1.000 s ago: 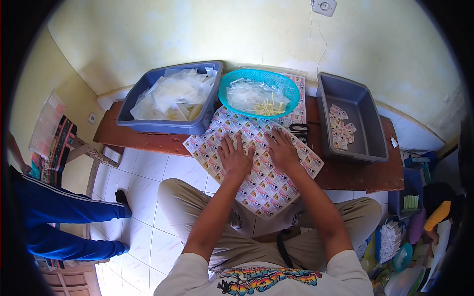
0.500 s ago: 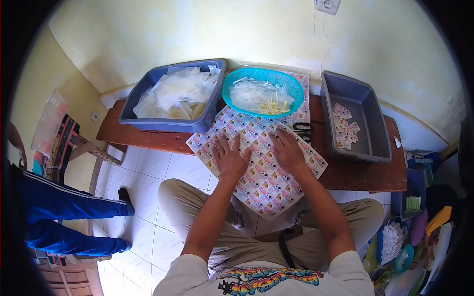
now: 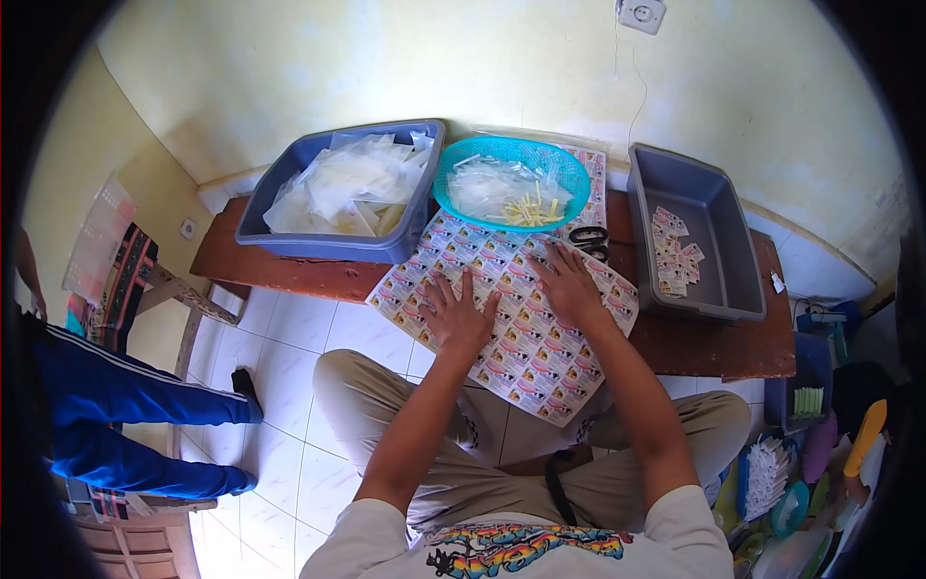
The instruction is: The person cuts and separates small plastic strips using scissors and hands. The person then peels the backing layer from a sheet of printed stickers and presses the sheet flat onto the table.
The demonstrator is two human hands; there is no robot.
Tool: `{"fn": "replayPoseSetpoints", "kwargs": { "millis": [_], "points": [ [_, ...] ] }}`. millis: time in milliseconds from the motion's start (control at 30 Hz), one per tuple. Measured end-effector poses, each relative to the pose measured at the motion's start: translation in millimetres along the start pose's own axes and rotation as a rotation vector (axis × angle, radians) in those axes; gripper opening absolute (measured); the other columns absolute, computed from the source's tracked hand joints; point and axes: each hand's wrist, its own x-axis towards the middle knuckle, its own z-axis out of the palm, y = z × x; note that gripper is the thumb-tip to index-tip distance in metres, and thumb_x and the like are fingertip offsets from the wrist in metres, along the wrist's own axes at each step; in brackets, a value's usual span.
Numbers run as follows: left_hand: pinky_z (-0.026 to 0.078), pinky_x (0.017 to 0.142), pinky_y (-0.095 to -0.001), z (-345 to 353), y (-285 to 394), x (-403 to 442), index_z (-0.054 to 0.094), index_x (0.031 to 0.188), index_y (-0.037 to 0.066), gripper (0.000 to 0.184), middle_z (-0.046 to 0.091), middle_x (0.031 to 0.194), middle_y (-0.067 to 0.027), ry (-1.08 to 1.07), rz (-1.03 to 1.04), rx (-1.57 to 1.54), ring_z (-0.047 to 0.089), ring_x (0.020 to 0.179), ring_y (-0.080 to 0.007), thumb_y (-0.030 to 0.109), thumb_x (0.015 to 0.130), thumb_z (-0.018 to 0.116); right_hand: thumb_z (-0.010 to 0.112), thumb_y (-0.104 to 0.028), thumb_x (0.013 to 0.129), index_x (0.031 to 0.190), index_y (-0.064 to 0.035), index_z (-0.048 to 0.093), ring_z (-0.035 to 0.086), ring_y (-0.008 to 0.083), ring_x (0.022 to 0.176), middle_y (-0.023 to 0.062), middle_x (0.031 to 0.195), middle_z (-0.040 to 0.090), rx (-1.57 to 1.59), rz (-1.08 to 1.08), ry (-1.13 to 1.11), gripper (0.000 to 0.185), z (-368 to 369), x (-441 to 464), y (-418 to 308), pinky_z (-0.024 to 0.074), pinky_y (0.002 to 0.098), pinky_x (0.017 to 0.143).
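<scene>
A large sheet of paper point(image 3: 526, 362) printed with rows of small repeated labels lies slantwise over the bench's front edge, its lower corner hanging above my lap. My left hand point(image 3: 461, 317) rests flat on its left part with fingers spread. Flat on the upper right part lies my right hand point(image 3: 569, 289), its fingers stretched out. Neither hand grips anything. Black-handled scissors point(image 3: 589, 241) lie just beyond my right fingertips, partly over another printed sheet point(image 3: 594, 174). Beyond the sheet sits a turquoise basket point(image 3: 511, 146) with clear plastic pieces and pale yellow strips.
On the wooden bench point(image 3: 294, 272), a blue-grey tub point(image 3: 405, 249) of translucent bags stands left. A grey tub point(image 3: 716, 236) with small cut labels stands right. A person in blue trousers point(image 3: 145, 386) is at the left. A yellow-handled item point(image 3: 865, 439) and containers crowd the lower right.
My left hand has slid slightly right and toward me. The sheet has turned a little, its lower corner shifting right. At the left, the other person's hand has come lower into view.
</scene>
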Motion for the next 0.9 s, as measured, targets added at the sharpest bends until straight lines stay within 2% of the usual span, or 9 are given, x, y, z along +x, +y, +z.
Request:
{"fn": "replayPoseSetpoints", "kwargs": {
  "millis": [100,167,267,500,900],
  "points": [
    [0.013,0.127,-0.0652,4.3,-4.4,8.3,0.032,0.169,0.021,0.083,0.017,0.176,-0.0259,0.022,0.028,0.06,0.015,0.161,-0.0488,0.07,0.103,0.045,0.06,-0.026,0.105,0.16,-0.0179,0.048,0.032,0.041,0.158,0.0201,0.169,0.038,-0.058,0.058,0.029,0.057,3.9,-1.3,-2.6,0.025,0.055,0.13],
    [0.013,0.129,-0.0617,13.9,-15.3,14.5,0.034,0.169,0.021,0.078,0.02,0.175,-0.0243,0.223,0.303,0.099,0.016,0.162,-0.0445,0.065,0.105,0.047,0.061,-0.029,0.105,0.159,-0.0174,0.049,0.031,0.0415,0.158,0.0209,0.168,0.037,-0.009,0.179,0.01,0.057,2.7,-6.4,-11.8,0.025,0.0556,0.129],
    [0.012,0.131,-0.0567,26.6,-23.6,21.6,0.033,0.169,0.023,0.074,0.022,0.175,-0.0233,0.16,0.34,0.003,0.018,0.163,-0.0403,0.061,0.107,0.044,0.059,-0.032,0.106,0.16,-0.0172,0.048,0.029,0.0416,0.159,0.0206,0.17,0.035,0.018,0.144,0.072,0.057,17.6,-9.7,-7.5,0.0245,0.0562,0.13],
    [0.014,0.131,-0.0551,16.1,-20.4,8.7,0.033,0.169,0.022,0.074,0.022,0.175,-0.0234,0.112,0.242,0.016,0.018,0.163,-0.0406,0.061,0.108,0.043,0.054,-0.035,0.108,0.163,-0.0182,0.043,0.025,0.0408,0.161,0.0199,0.172,0.031,-0.013,0.108,-0.01,0.059,13.3,-1.2,-7.3,0.0228,0.0554,0.13],
    [0.016,0.128,-0.0602,24.8,-15.2,-8.4,0.031,0.17,0.019,0.077,0.023,0.174,-0.0243,0.131,0.194,0.047,0.018,0.162,-0.0423,0.062,0.107,0.043,0.055,-0.035,0.108,0.164,-0.0215,0.043,0.023,0.038,0.162,0.0172,0.172,0.032,-0.014,0.077,-0.055,0.059,7.4,-7.2,-6.6,0.0205,0.0543,0.132]
  ]
}}
